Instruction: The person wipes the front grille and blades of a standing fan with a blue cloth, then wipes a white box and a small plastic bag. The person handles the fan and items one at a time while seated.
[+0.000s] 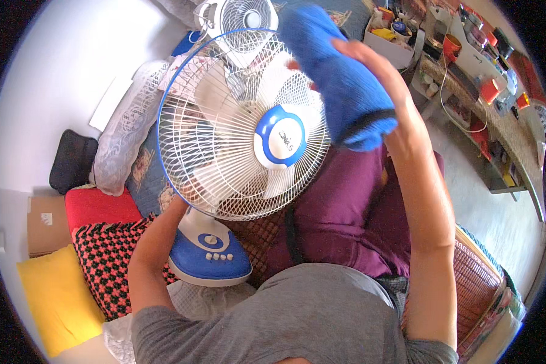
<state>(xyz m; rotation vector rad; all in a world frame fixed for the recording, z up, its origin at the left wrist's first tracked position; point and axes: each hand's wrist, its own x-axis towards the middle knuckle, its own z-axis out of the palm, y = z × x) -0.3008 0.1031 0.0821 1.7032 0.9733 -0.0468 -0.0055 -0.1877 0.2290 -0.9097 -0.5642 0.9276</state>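
Observation:
A table fan with a white wire grille (236, 191), a blue rim and a blue base (209, 264) stands tilted in front of me. Behind the lower left of the grille, my left hand (192, 190) touches the fan; the wires partly hide its fingers. My right hand (375, 61) is wrapped around a blurred blue cloth (346, 91) with a dark band. That bundled cloth hangs over the upper right edge of the grille. White blades (280, 182) show through the wires, and a row of white buttons (219, 256) sits on the base.
A second white fan (250, 20) stands beyond the grille. To the left lie a lace-covered bolster (118, 150), a black-and-red knitted cover (102, 268) and a yellow cushion (59, 300). On the right, a cluttered counter (523, 150) holds cups and bottles, beside a filled box (386, 52).

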